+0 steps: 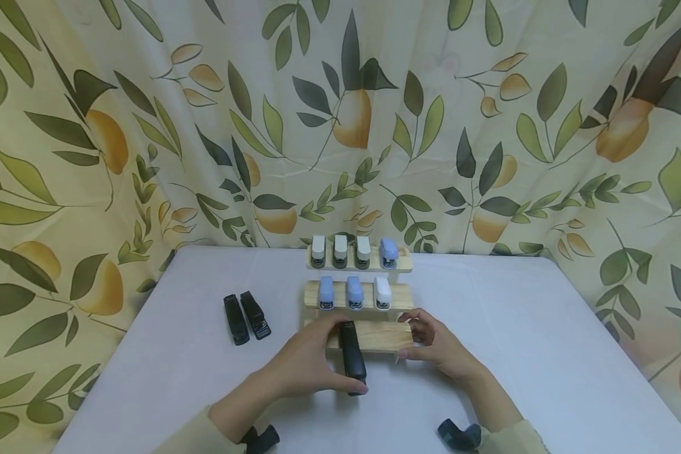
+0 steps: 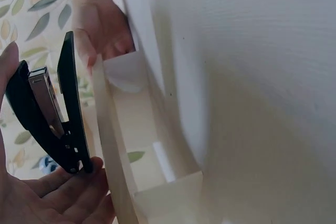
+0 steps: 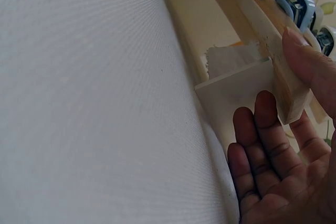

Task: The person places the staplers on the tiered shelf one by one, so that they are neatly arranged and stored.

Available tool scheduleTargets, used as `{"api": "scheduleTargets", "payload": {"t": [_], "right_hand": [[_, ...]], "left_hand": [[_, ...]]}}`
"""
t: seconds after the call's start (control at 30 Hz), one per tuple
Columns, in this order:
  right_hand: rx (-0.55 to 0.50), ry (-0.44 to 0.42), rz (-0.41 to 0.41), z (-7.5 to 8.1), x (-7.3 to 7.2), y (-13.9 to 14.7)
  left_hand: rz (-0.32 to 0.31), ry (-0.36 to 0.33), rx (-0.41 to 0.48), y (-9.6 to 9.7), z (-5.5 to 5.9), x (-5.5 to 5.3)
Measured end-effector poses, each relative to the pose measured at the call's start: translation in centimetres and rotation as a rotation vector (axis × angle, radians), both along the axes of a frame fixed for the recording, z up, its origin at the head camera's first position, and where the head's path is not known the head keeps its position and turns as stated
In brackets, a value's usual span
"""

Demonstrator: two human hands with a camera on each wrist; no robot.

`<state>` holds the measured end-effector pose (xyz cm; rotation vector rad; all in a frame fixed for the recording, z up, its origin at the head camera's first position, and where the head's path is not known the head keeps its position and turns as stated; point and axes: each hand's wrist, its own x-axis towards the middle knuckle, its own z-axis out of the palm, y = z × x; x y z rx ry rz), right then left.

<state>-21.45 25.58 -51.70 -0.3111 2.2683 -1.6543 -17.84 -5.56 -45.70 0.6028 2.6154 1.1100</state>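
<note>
My left hand (image 1: 306, 353) holds a black stapler (image 1: 352, 356) lengthwise between thumb and fingers, over the lowest step of a wooden tiered rack (image 1: 383, 334). The left wrist view shows this stapler (image 2: 72, 98) with its two arms spread and the metal magazine visible between them. At the rack's right end, my right hand (image 1: 437, 343) grips the lowest board, its thumb on one side and a finger behind. White supports (image 3: 236, 85) stand under that board. Two blue staplers (image 1: 354, 292) and one white stapler (image 1: 383, 292) stand on the middle step.
On the top step are three white staplers (image 1: 340, 251) and one blue stapler (image 1: 388, 252). Two more black staplers (image 1: 236, 320) lie on the white tabletop (image 1: 193, 378) left of the rack. A leaf-and-fruit patterned curtain (image 1: 340, 126) hangs behind the table.
</note>
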Motion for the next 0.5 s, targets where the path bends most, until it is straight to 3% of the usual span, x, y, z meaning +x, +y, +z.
{"api": "scheduleTargets", "payload": {"t": [0.23, 0.5], "right_hand": [[0.004, 0.000, 0.000, -0.1, 0.0, 0.1], [0.001, 0.009, 0.011, -0.1, 0.0, 0.1]], "left_hand": [[-0.023, 0.056, -0.028, 1.1, -0.4, -0.5], [-0.038, 0.065, -0.047, 2.4, -0.7, -1.1]]}}
